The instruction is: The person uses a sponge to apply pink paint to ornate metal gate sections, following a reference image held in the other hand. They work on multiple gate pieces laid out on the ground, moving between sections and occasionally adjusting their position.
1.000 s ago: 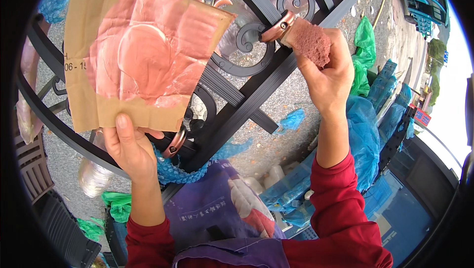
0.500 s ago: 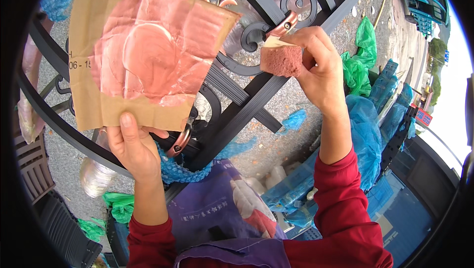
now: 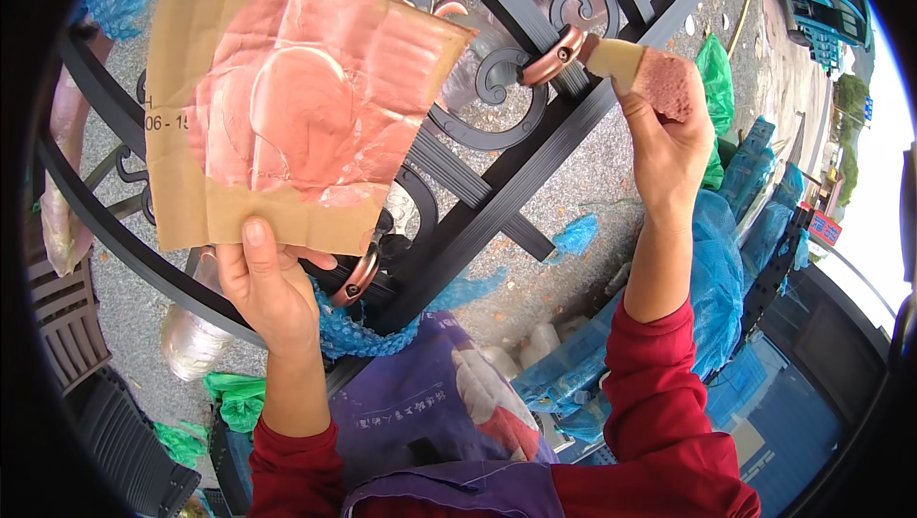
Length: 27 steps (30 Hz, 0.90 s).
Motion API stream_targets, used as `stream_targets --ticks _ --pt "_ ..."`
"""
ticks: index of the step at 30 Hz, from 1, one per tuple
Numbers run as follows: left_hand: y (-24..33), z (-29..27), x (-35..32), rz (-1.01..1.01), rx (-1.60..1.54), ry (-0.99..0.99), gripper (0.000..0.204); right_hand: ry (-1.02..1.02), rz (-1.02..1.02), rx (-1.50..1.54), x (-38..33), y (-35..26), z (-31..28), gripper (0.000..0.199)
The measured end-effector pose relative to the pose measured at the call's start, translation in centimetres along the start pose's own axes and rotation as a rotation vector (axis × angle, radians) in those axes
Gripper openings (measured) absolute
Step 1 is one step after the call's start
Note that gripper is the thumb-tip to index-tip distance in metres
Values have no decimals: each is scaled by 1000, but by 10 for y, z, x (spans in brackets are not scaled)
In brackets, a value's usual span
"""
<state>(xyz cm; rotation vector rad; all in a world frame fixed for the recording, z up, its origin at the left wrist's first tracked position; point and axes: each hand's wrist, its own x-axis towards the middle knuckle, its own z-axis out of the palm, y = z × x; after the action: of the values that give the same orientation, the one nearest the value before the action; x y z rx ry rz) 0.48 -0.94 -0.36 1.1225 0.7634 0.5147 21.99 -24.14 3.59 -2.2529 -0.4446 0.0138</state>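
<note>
The left hand pinches the cardboard by its bottom edge. The right hand squeezes a sponge, maybe touching the black gate's copper curl.

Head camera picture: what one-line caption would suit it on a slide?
Left hand holds paint-stained cardboard while right hand presses a coppery sponge to a scroll tip on black ironwork.

Left hand pinches lower edge of cardboard sheet smeared with copper-pink paint, held up over black ornamental iron gate. Right hand grips paint-soaked sponge, tip touching copper-coloured scroll on gate. Red sleeves, purple apron below.
</note>
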Motion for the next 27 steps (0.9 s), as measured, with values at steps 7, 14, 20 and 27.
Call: stream_targets --ticks 7,14,20,27 --pt "14 17 -9 -52 102 -32 25 54 81 238 -25 -36 -1 27" --pt "15 42 -23 -182 109 -112 20 -164 -114 175 -40 -58 23 44" --pt "12 46 -28 -198 136 -104 20 -187 -141 98 -42 -63 33 38" --pt "14 47 -28 -204 148 -94 20 -215 -174 -4 -42 -66 30 33"
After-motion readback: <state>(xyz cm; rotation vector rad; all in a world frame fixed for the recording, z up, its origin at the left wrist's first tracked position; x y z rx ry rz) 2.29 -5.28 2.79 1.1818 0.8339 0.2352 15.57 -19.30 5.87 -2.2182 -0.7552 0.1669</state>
